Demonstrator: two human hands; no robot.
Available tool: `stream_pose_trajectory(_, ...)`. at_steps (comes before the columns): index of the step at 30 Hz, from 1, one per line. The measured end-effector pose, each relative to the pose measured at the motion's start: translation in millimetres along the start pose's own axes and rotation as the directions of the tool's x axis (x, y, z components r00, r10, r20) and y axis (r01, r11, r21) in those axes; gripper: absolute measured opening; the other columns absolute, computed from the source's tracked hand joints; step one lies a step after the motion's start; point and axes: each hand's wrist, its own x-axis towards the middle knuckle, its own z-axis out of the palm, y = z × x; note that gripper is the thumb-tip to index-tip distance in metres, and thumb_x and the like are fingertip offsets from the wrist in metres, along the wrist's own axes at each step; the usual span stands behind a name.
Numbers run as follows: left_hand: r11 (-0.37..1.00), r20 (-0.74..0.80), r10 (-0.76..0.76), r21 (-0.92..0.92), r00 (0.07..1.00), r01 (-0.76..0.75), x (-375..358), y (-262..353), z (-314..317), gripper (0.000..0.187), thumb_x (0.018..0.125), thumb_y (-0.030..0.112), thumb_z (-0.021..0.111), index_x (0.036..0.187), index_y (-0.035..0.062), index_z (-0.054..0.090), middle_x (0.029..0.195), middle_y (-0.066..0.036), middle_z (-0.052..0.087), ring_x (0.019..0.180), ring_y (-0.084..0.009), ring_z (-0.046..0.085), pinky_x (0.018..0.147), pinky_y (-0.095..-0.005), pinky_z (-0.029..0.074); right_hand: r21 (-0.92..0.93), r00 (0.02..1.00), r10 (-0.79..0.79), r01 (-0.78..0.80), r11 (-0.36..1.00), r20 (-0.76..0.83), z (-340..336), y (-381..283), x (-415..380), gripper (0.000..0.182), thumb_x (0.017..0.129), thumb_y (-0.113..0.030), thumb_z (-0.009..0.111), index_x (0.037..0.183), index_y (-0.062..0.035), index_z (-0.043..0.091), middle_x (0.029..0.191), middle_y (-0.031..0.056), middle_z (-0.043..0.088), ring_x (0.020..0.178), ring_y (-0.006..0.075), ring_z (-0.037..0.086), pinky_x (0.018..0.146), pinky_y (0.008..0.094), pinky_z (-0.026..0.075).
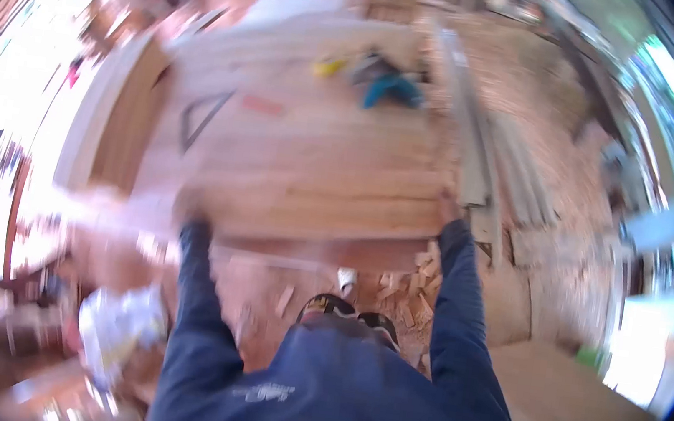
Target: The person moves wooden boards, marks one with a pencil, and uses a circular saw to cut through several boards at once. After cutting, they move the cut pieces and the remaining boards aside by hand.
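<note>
A long pale wooden board [329, 203] lies along the near side of the wooden work surface. At its left end is my left hand [194, 208], so smeared by motion that its fingers do not show. My right hand [447, 207] grips the board's right end, though blur hides the exact finger positions. Farther back on the work surface lie a dark triangular set square [201, 120] and a flat reddish piece [263, 105]. Beyond them sit a blue and grey tool [390, 87], too blurred to name, and a small yellow object [329, 66].
Thick stacked timber [113, 116] stands along the left side. Long strips [472, 135] run along the right side, with more planks [519, 170] beyond. Wood offcuts [415, 292] litter the floor near my shoes [329, 306]. A whitish bag [121, 323] sits at lower left.
</note>
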Motion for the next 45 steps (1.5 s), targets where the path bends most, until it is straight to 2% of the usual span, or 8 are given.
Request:
stream_pose_trajectory(6,0.791,0.023,-0.46,-0.443,0.888,0.422,-108.2,-26.5,-39.3,0.062,0.094,0.054,0.057,0.112,-0.0048,0.064,0.106,-0.037,0.068,0.103,-0.0509,0.067,0.093,-0.055,0.053,0.386,0.93,-0.206,0.076,0.919,0.306,-27.4,4.2,-29.2,0.057,0.103,-0.031,0.06,0.149,0.0008,0.049,0.145,0.0123,0.058,0.126,0.0277,0.06,0.107,0.0414,0.051)
stream_pose_trajectory(9,0.742,0.269,-0.401,-0.465,0.876,0.482,-154.2,-63.8,-41.3,0.077,0.09,0.062,0.064,0.124,-0.0067,0.062,0.117,-0.034,0.068,0.113,-0.0454,0.067,0.101,-0.0478,0.052,0.173,0.96,0.21,-0.243,0.954,0.187,-31.5,1.4,-48.3,0.069,0.103,-0.048,0.057,0.15,0.002,0.049,0.146,0.018,0.057,0.13,0.0308,0.059,0.108,0.0401,0.049)
stream_pose_trajectory(12,0.571,0.444,-0.337,-0.605,0.83,0.555,-157.7,-70.5,-20.1,0.097,0.086,0.074,0.064,0.138,-0.008,0.058,0.129,-0.028,0.067,0.119,-0.0392,0.067,0.104,-0.0416,0.05,-0.643,0.854,-0.514,0.354,0.679,-0.073,-57.7,46.2,22.4,0.081,0.102,-0.062,0.05,0.149,0.0032,0.05,0.141,0.0235,0.06,0.126,0.0357,0.06,0.108,0.0416,0.047)
stream_pose_trajectory(16,0.378,0.462,-0.133,-0.794,0.877,0.476,-156.3,-82.6,-1.6,0.098,0.086,0.079,0.06,0.132,-0.0078,0.063,0.126,-0.027,0.068,0.117,-0.0379,0.067,0.101,-0.0421,0.051,-0.388,0.945,0.274,-0.324,0.863,-0.18,-58.1,8.1,33.7,0.086,0.101,-0.071,0.043,0.149,-0.0013,0.052,0.145,0.0207,0.058,0.132,0.0335,0.056,0.11,0.0395,0.045)
stream_pose_trajectory(22,0.115,0.415,-0.121,-0.897,0.902,0.428,-185.4,-133.6,-16.1,0.087,0.094,0.074,0.054,0.128,-0.0042,0.067,0.116,-0.021,0.073,0.105,-0.03,0.071,0.094,-0.0424,0.054,-0.179,0.856,-0.313,0.261,0.949,-0.41,20.4,-72.0,-118.4,0.089,0.098,-0.072,0.049,0.147,0.0015,0.054,0.145,0.0204,0.057,0.13,0.0337,0.055,0.11,0.0398,0.046)
stream_pose_trajectory(26,-0.188,0.657,-0.03,-0.743,0.753,0.642,-202.3,-226.6,11.5,0.08,0.098,0.07,0.05,0.135,0.0013,0.066,0.122,-0.024,0.071,0.118,-0.0336,0.065,0.104,-0.0414,0.048,-0.335,0.887,-0.061,-0.108,0.936,-0.458,91.6,-158.3,-231.4,0.085,0.104,-0.063,0.046,0.14,0.0134,0.054,0.143,0.0277,0.057,0.129,0.0363,0.058,0.113,0.0438,0.044)
stream_pose_trajectory(32,-0.65,0.565,-0.222,-0.694,0.795,0.311,-272.2,-416.2,13.9,0.078,0.101,0.055,0.061,0.141,-0.0116,0.053,0.135,-0.018,0.065,0.121,-0.0276,0.063,0.106,-0.0402,0.047,-0.494,0.86,-0.418,0.238,0.836,-0.292,314.5,-255.1,-262.3,0.079,0.106,-0.061,0.045,0.139,0.0107,0.057,0.14,0.0279,0.059,0.127,0.037,0.059,0.109,0.045,0.047)
stream_pose_trajectory(45,-0.547,0.236,-0.793,-0.68,0.561,-0.488,-285.5,-605.9,-115.4,0.062,0.107,0.043,0.054,0.15,-0.0017,0.046,0.151,-0.013,0.052,0.138,-0.025,0.05,0.12,-0.0394,0.034,-0.088,0.282,-0.66,0.946,0.312,0.696,888.8,-561.9,-158.9,0.054,0.112,-0.039,0.04,0.148,0.0008,0.047,0.14,0.0182,0.06,0.127,0.0254,0.059,0.109,0.0364,0.047)
